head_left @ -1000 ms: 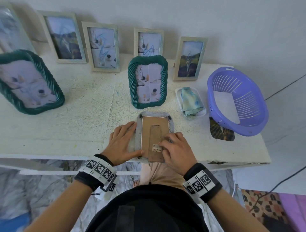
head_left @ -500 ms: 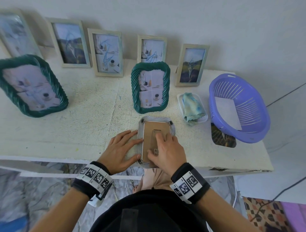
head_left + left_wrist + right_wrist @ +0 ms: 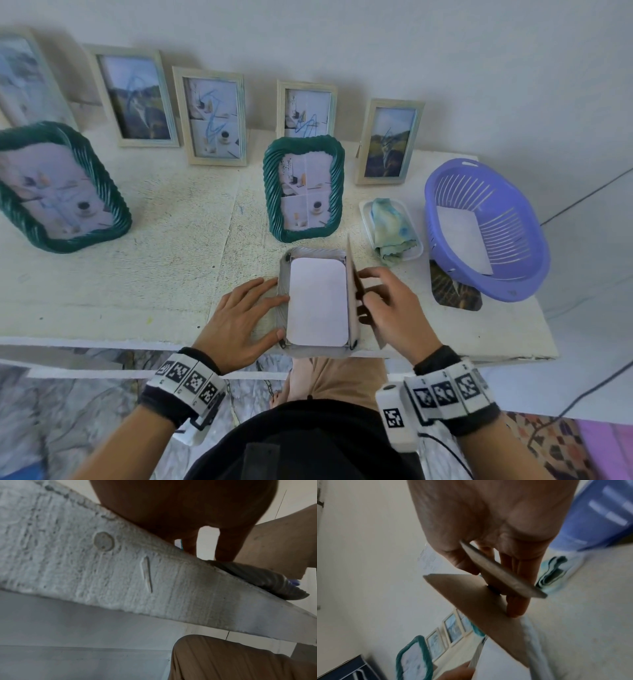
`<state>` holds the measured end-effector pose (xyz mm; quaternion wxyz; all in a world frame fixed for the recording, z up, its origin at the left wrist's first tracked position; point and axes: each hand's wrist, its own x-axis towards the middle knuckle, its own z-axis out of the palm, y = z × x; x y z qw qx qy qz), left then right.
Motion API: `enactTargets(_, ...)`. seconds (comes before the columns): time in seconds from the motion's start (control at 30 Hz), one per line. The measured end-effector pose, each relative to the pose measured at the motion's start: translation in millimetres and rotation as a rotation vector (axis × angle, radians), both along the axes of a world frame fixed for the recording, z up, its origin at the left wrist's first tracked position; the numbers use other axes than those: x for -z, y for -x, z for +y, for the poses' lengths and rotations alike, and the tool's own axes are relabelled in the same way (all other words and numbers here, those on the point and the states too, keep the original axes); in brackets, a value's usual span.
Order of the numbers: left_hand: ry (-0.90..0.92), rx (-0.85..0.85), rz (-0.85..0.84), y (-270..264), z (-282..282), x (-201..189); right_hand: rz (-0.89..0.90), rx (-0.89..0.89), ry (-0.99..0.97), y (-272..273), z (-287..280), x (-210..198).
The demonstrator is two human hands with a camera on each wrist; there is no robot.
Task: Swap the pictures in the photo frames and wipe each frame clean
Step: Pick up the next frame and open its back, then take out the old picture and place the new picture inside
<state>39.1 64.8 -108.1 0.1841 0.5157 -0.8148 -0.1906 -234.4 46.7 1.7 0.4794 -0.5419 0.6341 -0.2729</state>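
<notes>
A pale ribbed photo frame (image 3: 283,270) lies face down at the table's front edge. The white back of a picture (image 3: 318,301) shows inside it. My right hand (image 3: 387,308) pinches the brown backing board (image 3: 352,284) by its stand (image 3: 501,573) and holds it upright on edge along the frame's right side. My left hand (image 3: 246,315) lies flat on the frame's left border, fingers straight. A loose landscape picture (image 3: 454,291) lies on the table, partly under the purple basket (image 3: 486,226). A blue-green cloth (image 3: 390,226) sits in a small white tray (image 3: 366,209).
A green ribbed frame (image 3: 303,188) stands just behind the open one; another (image 3: 58,188) leans at the left. Several pale wooden frames (image 3: 212,116) line the wall. The basket holds a white sheet (image 3: 462,236). My knees are under the table edge (image 3: 154,588).
My right hand has lifted the backing board off the frame and swung it up on edge to the right, uncovering the picture's white back. The left hand stays on the frame's left side.
</notes>
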Motion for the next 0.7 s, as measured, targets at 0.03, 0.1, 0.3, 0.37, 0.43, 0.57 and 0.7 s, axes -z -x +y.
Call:
enactTargets(0.03, 0.001, 0.0, 0.001, 0, 0, 0, -0.048, 0.028, -0.004, 9, 2, -3)
enactTargets(0.1, 0.002, -0.001, 0.007, 0, 0, 0, -0.03, 0.031, 0.027, 27, 7, -12)
enactTargets(0.3, 0.008, -0.003, 0.027, 0, 0, 0, 0.669, -0.21, 0.11, 52, 19, -3)
enactTargets(0.37, 0.004, -0.003, 0.03, 0, 0, 0, 0.801, -0.265, 0.108, 43, 20, 14)
enactTargets(0.43, 0.002, -0.003, 0.031, 0, 0, 0, 0.891, -0.283, 0.096, 33, 18, 30)
enactTargets(0.57, 0.0, -0.01, 0.029, 0, 0, -1, 0.942, -0.248, 0.144, 20, 11, 46)
enactTargets(0.7, -0.001, -0.011, 0.032, 0, 1, -1, 1.007, -0.193, 0.198, 11, 7, 43)
